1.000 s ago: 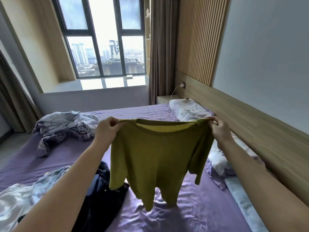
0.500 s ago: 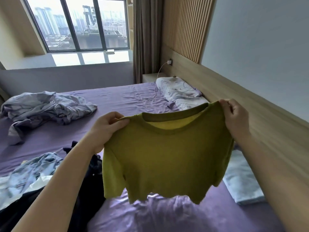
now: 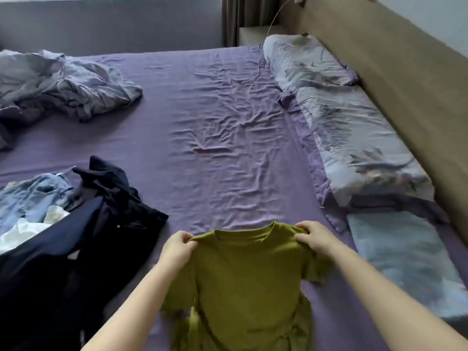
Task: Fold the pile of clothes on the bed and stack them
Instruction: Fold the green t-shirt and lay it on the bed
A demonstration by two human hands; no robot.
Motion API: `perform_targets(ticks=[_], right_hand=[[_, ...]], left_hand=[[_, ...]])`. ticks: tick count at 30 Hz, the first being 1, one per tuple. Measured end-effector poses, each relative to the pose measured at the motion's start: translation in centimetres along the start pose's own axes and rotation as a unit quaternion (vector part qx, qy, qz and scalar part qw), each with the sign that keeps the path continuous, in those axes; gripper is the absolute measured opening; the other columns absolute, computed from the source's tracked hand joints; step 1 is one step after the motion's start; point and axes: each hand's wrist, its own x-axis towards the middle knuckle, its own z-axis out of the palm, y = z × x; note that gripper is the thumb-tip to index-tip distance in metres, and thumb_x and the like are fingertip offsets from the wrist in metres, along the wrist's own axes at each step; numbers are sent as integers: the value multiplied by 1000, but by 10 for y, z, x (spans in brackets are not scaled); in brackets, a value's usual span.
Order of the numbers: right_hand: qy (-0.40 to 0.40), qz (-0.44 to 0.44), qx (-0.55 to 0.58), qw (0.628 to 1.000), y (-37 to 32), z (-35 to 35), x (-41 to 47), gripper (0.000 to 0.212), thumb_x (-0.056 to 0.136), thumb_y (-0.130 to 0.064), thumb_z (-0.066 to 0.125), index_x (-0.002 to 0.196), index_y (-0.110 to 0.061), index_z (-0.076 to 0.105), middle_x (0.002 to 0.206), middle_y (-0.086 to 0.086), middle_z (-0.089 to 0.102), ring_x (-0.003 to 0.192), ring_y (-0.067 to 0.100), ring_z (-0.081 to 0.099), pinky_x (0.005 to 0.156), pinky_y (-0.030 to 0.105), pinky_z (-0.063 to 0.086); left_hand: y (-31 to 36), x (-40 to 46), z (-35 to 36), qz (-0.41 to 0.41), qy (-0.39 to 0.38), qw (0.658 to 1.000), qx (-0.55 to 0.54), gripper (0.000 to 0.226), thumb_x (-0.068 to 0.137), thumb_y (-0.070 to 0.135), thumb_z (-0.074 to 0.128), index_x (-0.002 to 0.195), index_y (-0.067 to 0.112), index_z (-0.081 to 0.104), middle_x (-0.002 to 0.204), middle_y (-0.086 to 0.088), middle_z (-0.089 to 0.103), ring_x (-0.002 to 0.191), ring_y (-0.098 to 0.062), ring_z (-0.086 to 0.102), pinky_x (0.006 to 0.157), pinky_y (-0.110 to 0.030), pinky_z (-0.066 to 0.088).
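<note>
Early stage, by the look of it: no folded stack anywhere in view. Olive-green T-shirt (image 3: 250, 279) held at both shoulders, collar pointing away toward the middle of the purple bed sheet (image 3: 215, 138), body draped toward the camera with the lower hem bunched near the bottom edge. Left hand (image 3: 178, 249) pinching the left shoulder seam, fingers curled over the fabric; right hand (image 3: 315, 238) likewise pinching the right shoulder. Looks like laying flat before the first fold; shirt not yet smoothed, sleeves crumpled. Unfolded pile (image 3: 58, 224) lying just left of the shirt: dark navy or black garments on top, light denim and something white underneath, all still crumpled. Rumpled grey-blue bedding (image 3: 60, 82) at far left, pillows (image 3: 336, 117) along the headboard on the right, cable trailing onto the sheet. Remaining, probably: fold this shirt, then everything in the pile, then stack.
</note>
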Motion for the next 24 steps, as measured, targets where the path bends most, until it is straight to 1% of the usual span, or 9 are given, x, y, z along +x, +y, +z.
perform_targets(ticks=[6,8,11,12,14,15,17,20,24], right_hand=[[26,33,9,999,35,54,77,16,95,-17,54,107,-11,63,110,10,66,106,30,58,76,28,36],[40,42,-13,998,40,58,100,15,96,-23,54,105,-15,62,108,8,67,105,31,58,80,33,40],[52,61,-68,994,39,50,135,15,90,-35,61,95,-21,65,99,3,67,100,28,59,77,34,43],[52,62,-66,994,36,46,148,15,89,-36,62,93,-22,66,97,3,67,99,27,59,75,34,45],[60,51,-20,997,29,38,176,11,90,-28,63,94,-19,68,97,5,67,93,26,61,70,33,49],[70,51,44,995,25,35,191,10,90,-21,63,96,-15,68,96,7,65,84,25,61,62,31,52],[83,73,179,978,13,28,219,10,93,-13,59,100,-10,65,97,9,57,67,21,58,48,33,57],[136,67,229,962,0,13,260,16,94,-12,57,106,-5,64,98,8,55,70,23,58,62,48,59],[203,8,206,957,-21,-3,297,6,93,-16,58,94,-17,64,89,4,62,76,27,64,74,50,57]], left_hand=[[-33,64,44,-67,39,996,41,4,86,22,64,90,23,62,97,-4,68,98,-25,61,76,-30,44],[-35,85,47,-88,62,984,140,9,87,29,60,95,29,65,102,0,68,106,-25,57,84,-32,44],[-29,120,40,-97,62,952,285,18,88,31,56,102,33,68,103,1,68,105,-24,57,77,-30,42],[-25,135,38,-105,48,961,250,18,88,26,58,102,29,68,100,-1,68,95,-23,62,72,-28,46],[-15,162,37,-140,32,989,46,14,91,14,58,103,12,65,95,-10,66,61,-19,67,54,-26,50],[-7,173,37,-174,30,982,-72,12,94,7,54,105,7,59,98,-15,63,48,-17,65,43,-25,49],[7,197,36,-208,48,947,-240,14,98,1,44,110,6,47,107,-19,54,49,-20,65,36,-25,50],[26,234,30,-172,84,943,-272,14,98,1,43,109,7,46,107,-17,53,66,-25,65,49,-34,55],[43,276,23,-110,139,954,-240,11,95,2,43,103,6,50,102,-15,59,68,-21,66,63,-38,56]])
